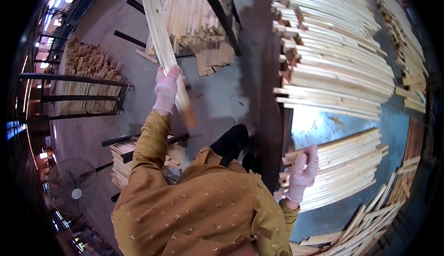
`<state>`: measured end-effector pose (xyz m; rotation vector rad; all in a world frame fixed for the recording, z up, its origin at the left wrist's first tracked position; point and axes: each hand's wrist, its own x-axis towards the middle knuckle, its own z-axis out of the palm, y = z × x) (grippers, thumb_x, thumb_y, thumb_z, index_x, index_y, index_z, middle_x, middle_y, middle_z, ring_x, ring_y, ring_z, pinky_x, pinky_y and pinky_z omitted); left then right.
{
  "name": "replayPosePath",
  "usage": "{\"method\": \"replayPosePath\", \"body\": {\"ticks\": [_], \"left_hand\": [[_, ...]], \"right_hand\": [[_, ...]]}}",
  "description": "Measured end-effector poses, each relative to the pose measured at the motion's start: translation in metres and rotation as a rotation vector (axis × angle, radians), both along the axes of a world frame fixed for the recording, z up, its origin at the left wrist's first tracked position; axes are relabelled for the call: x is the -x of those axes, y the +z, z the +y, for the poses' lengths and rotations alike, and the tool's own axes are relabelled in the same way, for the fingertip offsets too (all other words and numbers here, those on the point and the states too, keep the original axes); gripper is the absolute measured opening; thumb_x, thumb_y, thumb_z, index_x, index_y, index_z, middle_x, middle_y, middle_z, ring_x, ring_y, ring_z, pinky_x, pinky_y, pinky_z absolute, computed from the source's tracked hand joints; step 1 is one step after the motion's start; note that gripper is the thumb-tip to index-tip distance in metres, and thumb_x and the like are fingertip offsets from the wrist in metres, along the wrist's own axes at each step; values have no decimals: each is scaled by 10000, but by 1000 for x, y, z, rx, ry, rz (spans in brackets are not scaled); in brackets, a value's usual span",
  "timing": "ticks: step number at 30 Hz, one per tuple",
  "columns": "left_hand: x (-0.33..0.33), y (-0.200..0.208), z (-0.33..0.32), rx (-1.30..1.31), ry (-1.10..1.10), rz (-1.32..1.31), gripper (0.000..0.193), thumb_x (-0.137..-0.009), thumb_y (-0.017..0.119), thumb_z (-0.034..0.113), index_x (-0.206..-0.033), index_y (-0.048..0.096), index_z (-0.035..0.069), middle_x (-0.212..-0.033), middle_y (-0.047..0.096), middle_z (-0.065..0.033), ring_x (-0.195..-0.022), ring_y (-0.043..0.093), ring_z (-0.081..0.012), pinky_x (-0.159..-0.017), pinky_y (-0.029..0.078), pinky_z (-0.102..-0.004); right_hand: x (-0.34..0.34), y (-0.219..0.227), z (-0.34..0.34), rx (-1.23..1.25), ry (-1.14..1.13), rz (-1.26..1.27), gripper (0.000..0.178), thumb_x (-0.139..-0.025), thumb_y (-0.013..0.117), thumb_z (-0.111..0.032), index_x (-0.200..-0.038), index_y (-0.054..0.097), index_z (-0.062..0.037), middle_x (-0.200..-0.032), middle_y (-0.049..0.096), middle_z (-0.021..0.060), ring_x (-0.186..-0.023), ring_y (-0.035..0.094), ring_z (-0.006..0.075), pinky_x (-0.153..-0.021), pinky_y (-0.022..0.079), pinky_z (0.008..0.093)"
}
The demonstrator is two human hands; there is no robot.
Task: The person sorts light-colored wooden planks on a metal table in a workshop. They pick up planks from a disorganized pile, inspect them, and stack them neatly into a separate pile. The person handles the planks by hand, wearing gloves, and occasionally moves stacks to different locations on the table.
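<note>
My left hand, in a pale pink knit glove, is closed around a long light wooden board. The board is tilted, its far end up and to the left and its near end close to my legs. My right hand, gloved the same way, is held out to the right with nothing in it and the thumb away from the fingers. It hangs over the left end of a row of planks on a bluish metal table; whether it touches them I cannot tell.
A larger row of planks covers the far part of the table. Boards stand stacked in a black-barred rack ahead, with another rack of wood pieces at left. A fan and a low board stack are near left. Loose strips lie near right.
</note>
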<state>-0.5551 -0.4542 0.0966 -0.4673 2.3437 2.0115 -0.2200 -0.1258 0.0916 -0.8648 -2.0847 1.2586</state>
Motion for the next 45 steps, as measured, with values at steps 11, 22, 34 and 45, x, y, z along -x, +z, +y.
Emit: {"method": "replayPosePath", "body": {"ticks": [11,22,34,45], "left_hand": [[327,-98,-84,980,-13,-73,594,-867,704,467,-1280,627,48,-1269,645,-229,-1191,614,-395,-1003,487,-451],[476,-235,99,849,-408,-390,556,-953,565,467,-1351,576,79,-1375,567,-238,-1268,572,-360,-1050,473,-412],[372,-120,69,-149,-486,62,410,-1013,584,331,-1266,581,8,-1227,623,-161,-1089,623,-231,-951,514,-456],[-151,-29,422,13,-1971,627,702,-949,651,383,-1475,421,-21,-1425,494,-246,-1269,536,-362,-1073,444,-422]], "right_hand": [[263,-12,-107,129,652,-274,125,-897,596,-143,-939,541,-39,-758,530,94,-687,555,276,-608,428,408],[367,-56,-175,153,564,-647,413,-925,673,-211,-1322,604,-122,-1028,689,108,-918,693,284,-772,578,395],[277,15,-98,-147,140,-371,365,-949,691,-203,-1281,650,-58,-926,674,112,-804,687,298,-721,580,384],[-195,-25,121,-434,-1011,-654,359,-994,585,-294,-1222,689,-36,-1024,714,171,-986,681,369,-897,543,400]]}}
